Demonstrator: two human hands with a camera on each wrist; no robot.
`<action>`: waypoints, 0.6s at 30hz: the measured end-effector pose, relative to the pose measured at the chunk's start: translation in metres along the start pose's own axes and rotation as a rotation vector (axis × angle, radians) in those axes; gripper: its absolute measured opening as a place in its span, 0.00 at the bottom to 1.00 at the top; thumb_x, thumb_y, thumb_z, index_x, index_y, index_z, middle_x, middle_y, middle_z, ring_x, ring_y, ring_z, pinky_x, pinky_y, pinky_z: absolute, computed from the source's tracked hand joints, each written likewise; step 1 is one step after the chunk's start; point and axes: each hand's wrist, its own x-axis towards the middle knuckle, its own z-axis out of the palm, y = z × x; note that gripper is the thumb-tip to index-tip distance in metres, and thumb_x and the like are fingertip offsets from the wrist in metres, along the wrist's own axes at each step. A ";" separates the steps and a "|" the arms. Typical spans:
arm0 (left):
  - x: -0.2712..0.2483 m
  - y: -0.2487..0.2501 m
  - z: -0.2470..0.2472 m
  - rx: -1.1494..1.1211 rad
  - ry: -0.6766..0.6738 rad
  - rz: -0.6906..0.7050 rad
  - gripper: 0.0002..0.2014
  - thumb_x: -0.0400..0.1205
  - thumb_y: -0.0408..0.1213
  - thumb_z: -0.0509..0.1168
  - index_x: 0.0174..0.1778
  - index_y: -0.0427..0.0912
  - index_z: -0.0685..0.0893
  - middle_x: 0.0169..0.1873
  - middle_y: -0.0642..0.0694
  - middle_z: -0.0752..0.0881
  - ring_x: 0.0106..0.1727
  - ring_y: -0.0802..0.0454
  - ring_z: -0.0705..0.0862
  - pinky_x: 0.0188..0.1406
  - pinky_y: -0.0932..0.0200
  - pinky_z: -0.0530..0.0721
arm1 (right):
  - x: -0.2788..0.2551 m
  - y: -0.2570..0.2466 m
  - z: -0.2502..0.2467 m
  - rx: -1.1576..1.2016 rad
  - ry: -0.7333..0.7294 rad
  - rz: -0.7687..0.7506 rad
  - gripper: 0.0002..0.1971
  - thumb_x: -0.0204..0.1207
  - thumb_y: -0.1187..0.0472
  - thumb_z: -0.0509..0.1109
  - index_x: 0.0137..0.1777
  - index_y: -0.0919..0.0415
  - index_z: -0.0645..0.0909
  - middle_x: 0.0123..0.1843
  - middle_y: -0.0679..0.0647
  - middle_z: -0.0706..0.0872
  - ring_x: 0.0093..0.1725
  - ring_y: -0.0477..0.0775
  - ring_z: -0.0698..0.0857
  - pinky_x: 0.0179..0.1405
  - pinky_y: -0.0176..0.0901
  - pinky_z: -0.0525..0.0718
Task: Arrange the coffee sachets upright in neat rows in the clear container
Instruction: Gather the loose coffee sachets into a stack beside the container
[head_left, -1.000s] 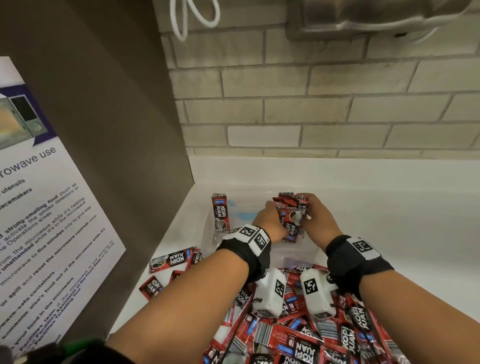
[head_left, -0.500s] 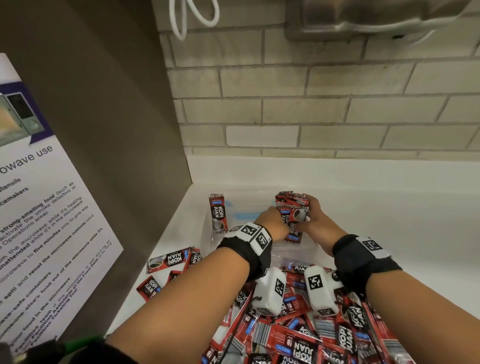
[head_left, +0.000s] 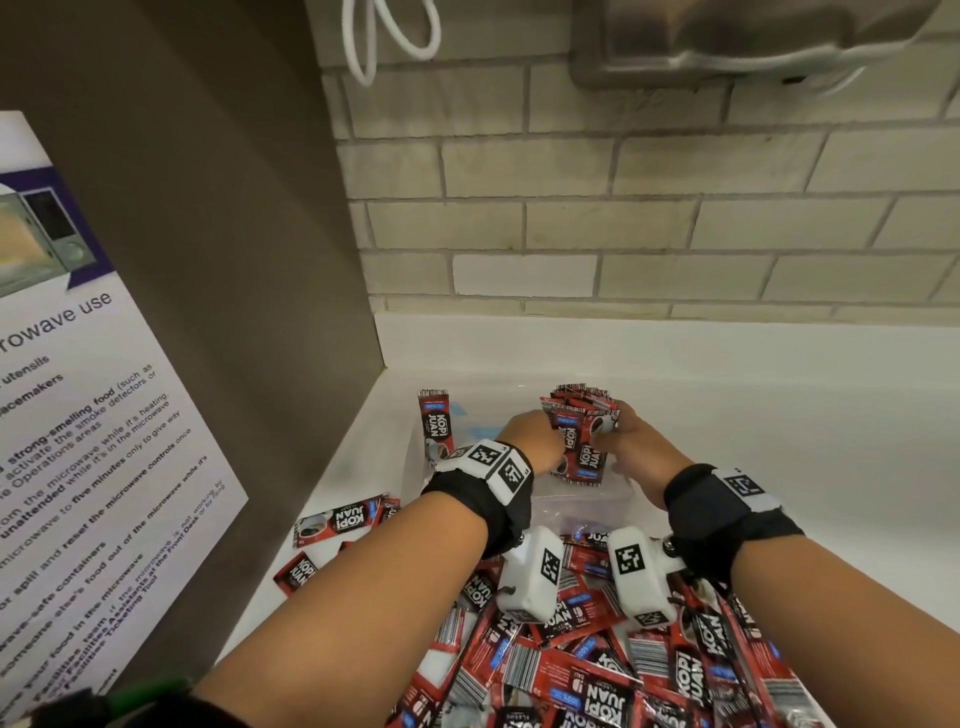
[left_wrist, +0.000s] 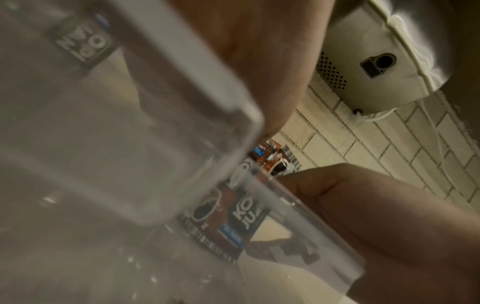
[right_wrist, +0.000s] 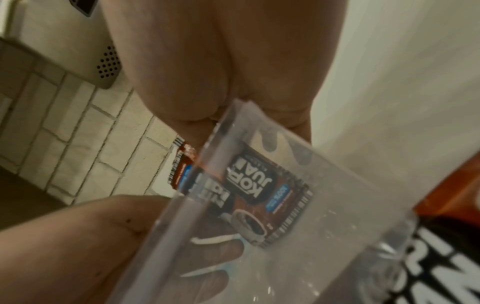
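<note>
Since a second ago your hands have shifted only slightly. Your left hand (head_left: 530, 441) and right hand (head_left: 636, 447) pinch a bundle of red-and-black foil coffee sachets (head_left: 582, 434) between them, fingers pressed against its sides, upright over the clear plastic container (head_left: 587, 506) near the white counter's (head_left: 779, 441) back-left corner. One upright sachet (head_left: 435, 423) leans at its left wall. Loose sachets (head_left: 597, 670) heap along the front edge.

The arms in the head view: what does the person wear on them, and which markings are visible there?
Both forearms are bare. The left wrist band and right wrist band are black, and each carries a white plate printed with black square code markers. Below each wrist hangs a white box-shaped camera, left and right, bearing the same kind of marker. A dark sleeve edge shows near the left elbow.
</note>
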 end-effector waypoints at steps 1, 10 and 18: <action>-0.002 0.001 0.000 -0.011 0.010 0.011 0.15 0.85 0.31 0.52 0.32 0.40 0.71 0.33 0.42 0.77 0.43 0.45 0.76 0.41 0.59 0.70 | -0.001 -0.001 0.000 0.002 -0.005 0.001 0.25 0.81 0.75 0.58 0.76 0.61 0.62 0.48 0.47 0.78 0.43 0.39 0.77 0.33 0.30 0.72; -0.005 0.002 -0.004 0.001 0.042 -0.028 0.16 0.82 0.29 0.57 0.27 0.41 0.68 0.29 0.47 0.73 0.41 0.46 0.76 0.27 0.64 0.68 | 0.001 -0.001 -0.002 -0.028 0.009 0.050 0.31 0.77 0.80 0.58 0.77 0.61 0.60 0.63 0.59 0.78 0.44 0.40 0.78 0.31 0.32 0.73; -0.007 -0.001 -0.006 0.038 0.044 -0.067 0.18 0.81 0.27 0.59 0.27 0.44 0.64 0.31 0.48 0.71 0.45 0.47 0.73 0.32 0.62 0.70 | 0.000 0.001 -0.005 -0.057 0.026 0.040 0.33 0.74 0.80 0.61 0.78 0.61 0.59 0.61 0.56 0.78 0.47 0.42 0.79 0.33 0.35 0.74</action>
